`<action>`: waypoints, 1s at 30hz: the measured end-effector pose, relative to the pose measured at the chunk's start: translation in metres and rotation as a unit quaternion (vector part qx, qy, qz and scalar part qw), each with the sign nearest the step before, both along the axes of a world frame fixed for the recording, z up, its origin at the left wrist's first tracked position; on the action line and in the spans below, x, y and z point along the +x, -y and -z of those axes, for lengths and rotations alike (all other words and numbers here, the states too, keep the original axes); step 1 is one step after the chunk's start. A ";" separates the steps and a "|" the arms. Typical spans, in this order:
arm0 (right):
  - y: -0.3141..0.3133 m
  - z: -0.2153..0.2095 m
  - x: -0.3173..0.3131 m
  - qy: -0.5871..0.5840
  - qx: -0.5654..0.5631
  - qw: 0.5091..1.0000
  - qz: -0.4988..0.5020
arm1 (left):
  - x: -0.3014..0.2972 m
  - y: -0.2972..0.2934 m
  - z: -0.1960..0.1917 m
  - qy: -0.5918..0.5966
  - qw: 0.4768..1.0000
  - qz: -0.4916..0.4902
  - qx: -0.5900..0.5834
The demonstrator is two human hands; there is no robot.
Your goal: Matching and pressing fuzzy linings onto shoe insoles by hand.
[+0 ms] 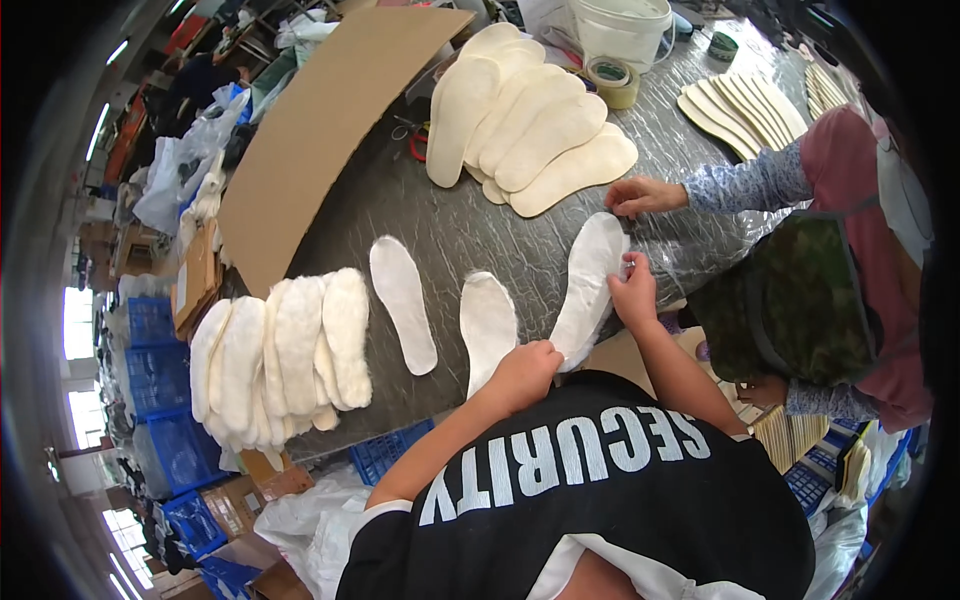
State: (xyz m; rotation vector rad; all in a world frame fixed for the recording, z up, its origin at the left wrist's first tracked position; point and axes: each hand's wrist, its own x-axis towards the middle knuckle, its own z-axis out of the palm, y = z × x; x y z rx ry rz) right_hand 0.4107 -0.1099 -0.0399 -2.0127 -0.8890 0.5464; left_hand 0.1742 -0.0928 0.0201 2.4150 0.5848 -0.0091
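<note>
- The white insole (588, 285) lies at the near edge of the dark table (400, 205), its toe toward 1 o'clock.
- The left hand (533, 372) grips its heel end, at 7 o'clock.
- The right hand (634, 292) pinches its edge at 3 o'clock.
- A co-worker's hand (648, 196) is beside the toe, at 1 o'clock.
- From the held piece, two loose insoles (405, 305) lie toward 9 o'clock, a fleecy pile (295, 345) beyond; cream insoles (545, 125) overlap at 11 o'clock.
</note>
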 end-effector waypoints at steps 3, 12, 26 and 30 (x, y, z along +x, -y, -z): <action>-0.001 -0.001 0.005 -0.014 -0.008 0.999 0.029 | -0.003 0.000 -0.004 0.083 0.988 -0.124 -0.050; 0.009 -0.008 0.004 0.002 0.024 1.000 0.007 | -0.062 -0.053 0.027 0.067 0.868 -0.489 0.055; 0.019 -0.009 0.009 0.177 0.005 0.976 -0.130 | -0.043 -0.170 0.052 0.050 0.894 -0.446 -0.023; 0.021 -0.011 0.006 0.192 0.014 0.971 -0.140 | -0.042 -0.156 0.075 0.175 0.848 -0.493 0.091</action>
